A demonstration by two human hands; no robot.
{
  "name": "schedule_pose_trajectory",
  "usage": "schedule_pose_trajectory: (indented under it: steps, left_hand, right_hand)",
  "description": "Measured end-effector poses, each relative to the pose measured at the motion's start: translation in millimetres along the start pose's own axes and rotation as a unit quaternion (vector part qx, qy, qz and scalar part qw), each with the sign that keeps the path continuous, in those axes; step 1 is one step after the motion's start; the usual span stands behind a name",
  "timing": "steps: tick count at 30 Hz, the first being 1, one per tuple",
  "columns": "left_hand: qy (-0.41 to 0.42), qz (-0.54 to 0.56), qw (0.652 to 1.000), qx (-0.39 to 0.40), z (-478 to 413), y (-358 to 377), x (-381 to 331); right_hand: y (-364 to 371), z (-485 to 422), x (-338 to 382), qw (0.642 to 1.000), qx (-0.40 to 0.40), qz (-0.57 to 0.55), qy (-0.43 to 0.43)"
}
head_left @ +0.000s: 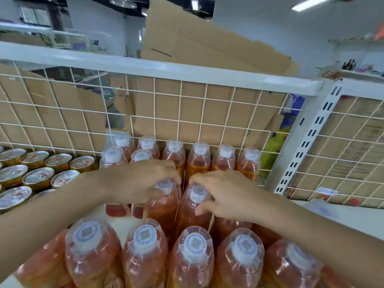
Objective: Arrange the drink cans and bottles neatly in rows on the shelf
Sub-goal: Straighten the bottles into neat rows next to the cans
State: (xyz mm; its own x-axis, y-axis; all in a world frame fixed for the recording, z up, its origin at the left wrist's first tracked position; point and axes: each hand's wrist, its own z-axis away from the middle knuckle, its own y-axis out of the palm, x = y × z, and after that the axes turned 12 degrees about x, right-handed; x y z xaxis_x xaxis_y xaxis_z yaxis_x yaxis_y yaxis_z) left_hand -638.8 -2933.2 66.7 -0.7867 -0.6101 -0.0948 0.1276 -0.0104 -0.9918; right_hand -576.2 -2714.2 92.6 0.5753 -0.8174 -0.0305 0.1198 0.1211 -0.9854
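On the white shelf (353, 221), along its back edge, a back row (199, 156) of six bottles stands against the wire grid (180, 113). They're clear plastic, full of orange-red drink, with white caps under shrink seals. Mid-shelf the left hand (143, 181) is curled over the top of the left bottle (164, 204), grip clamped round its cap. The right hand (224, 194) has its grip pinched on the cap of the right bottle (195, 206), which stands just beside the left one. A front row (193, 252) of the same bottles stands by the front edge. Toward the shelf's left end are gold cans (39, 177) with silver lids, sealed, so I can't tell what's inside. Flattened cardboard (197, 44) stands behind the grid.
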Motion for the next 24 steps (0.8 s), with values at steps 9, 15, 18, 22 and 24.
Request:
schedule_pose_trajectory:
  steps: [9,15,18,22,24]
  left_hand:
    - [-0.047,0.043,0.996,0.055,-34.0,-28.0,-16.6]
    - [-0.05,0.062,0.995,0.054,-48.6,-29.5,-1.8]
    - [-0.04,0.093,0.994,0.035,-51.2,-27.3,6.9]
    - [-0.022,0.12,0.992,0.016,-51.4,-24.8,10.6]
    - [-0.031,0.125,0.992,-0.001,-50.4,-23.8,9.9]
  right_hand:
    - [-6.9,-21.2,-31.8,0.997,0.02,-0.014,0.069]
    - [-9.3,-35.1,-44.2,0.995,0.043,-0.056,0.074]
    - [-11.1,-39.8,-46.6,0.993,0.052,-0.07,0.079]
    - [-12.3,-41.8,-47.5,0.991,0.056,-0.087,0.085]
    - [-11.9,-41.3,-48.2,0.989,0.053,-0.104,0.088]
